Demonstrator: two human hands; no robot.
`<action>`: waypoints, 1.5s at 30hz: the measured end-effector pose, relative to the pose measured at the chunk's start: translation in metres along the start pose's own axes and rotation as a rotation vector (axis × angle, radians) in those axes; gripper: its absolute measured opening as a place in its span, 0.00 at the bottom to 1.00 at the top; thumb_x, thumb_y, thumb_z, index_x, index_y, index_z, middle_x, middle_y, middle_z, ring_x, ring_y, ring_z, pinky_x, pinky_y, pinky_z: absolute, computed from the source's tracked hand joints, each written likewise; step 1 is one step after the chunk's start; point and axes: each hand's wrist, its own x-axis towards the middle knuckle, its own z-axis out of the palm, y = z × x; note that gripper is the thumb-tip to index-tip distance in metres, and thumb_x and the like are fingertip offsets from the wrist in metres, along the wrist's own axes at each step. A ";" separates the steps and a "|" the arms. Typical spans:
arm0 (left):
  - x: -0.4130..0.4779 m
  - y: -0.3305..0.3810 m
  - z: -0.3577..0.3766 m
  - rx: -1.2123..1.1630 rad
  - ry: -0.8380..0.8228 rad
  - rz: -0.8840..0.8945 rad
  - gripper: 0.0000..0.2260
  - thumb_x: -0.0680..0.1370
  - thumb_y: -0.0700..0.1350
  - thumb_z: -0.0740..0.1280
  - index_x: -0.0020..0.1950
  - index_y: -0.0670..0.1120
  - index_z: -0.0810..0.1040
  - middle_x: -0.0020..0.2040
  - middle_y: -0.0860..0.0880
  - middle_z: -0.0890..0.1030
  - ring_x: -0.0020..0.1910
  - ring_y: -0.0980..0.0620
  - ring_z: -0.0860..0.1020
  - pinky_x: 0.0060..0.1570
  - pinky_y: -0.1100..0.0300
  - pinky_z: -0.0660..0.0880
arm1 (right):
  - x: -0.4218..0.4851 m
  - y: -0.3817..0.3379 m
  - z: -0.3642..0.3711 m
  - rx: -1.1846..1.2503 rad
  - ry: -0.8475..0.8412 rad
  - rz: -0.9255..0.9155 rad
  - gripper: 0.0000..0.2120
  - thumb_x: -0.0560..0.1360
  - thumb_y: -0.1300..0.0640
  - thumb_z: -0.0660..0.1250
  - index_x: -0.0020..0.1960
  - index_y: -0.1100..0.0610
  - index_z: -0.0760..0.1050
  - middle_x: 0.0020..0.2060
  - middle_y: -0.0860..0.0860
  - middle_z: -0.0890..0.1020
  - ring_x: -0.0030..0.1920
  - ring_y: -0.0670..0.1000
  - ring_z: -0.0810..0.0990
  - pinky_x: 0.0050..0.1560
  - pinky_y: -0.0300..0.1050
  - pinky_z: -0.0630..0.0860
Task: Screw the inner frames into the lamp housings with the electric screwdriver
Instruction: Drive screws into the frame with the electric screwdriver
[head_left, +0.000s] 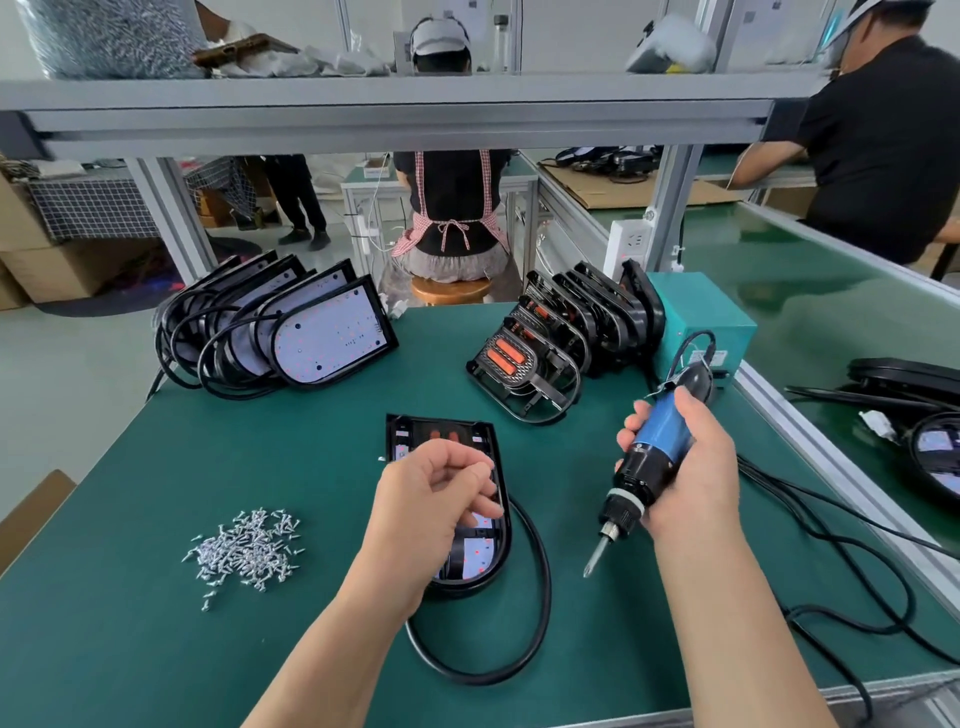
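Green tabletop (156, 649) is carrying everything: a stack of lamp housings (332, 332) is leaning at the far left corner, and a row of inner frames (524, 364) is standing toward the far right, next to a teal power box (701, 312). One lamp housing (470, 584) is lying flat abt mid-table, nearer the front edge, w/ an inner frame (441, 430) already sitting in it afaict. Right hand (691, 478) is wrapping tight round the electric screwdriver (657, 447), its bit (595, 556) pointing down-left and hovering just right of that housing, not touching it. Left hand (431, 499) is hovering over the housing w/ fingers curled in and thumb meeting forefinger, but it's blurry so can't tell if a screw is pinched there. Screw pile (249, 551) is lying near the left edge. Imo we're sitting in the load-a-screw step; the next move is calling for a screw set in a hole and the bit dropped straight onto its head.
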 end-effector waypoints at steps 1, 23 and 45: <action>-0.002 0.000 0.002 0.006 -0.016 -0.005 0.06 0.80 0.36 0.68 0.46 0.43 0.82 0.35 0.48 0.84 0.32 0.53 0.83 0.31 0.66 0.75 | 0.000 0.000 0.000 0.041 -0.029 0.035 0.21 0.77 0.46 0.69 0.63 0.60 0.78 0.37 0.51 0.80 0.33 0.50 0.77 0.34 0.41 0.74; -0.007 -0.004 0.004 -0.243 -0.097 -0.159 0.08 0.82 0.34 0.65 0.48 0.40 0.83 0.39 0.44 0.85 0.37 0.50 0.84 0.36 0.65 0.78 | -0.021 -0.002 0.045 0.382 -0.149 -0.155 0.15 0.73 0.58 0.75 0.55 0.54 0.73 0.36 0.48 0.76 0.33 0.47 0.75 0.39 0.41 0.72; -0.012 -0.004 0.018 -0.508 0.044 -0.199 0.05 0.81 0.34 0.65 0.50 0.37 0.81 0.38 0.44 0.84 0.35 0.52 0.83 0.34 0.66 0.78 | -0.037 0.008 0.056 0.293 -0.065 -0.349 0.05 0.76 0.60 0.72 0.47 0.54 0.76 0.34 0.48 0.76 0.31 0.46 0.75 0.39 0.39 0.76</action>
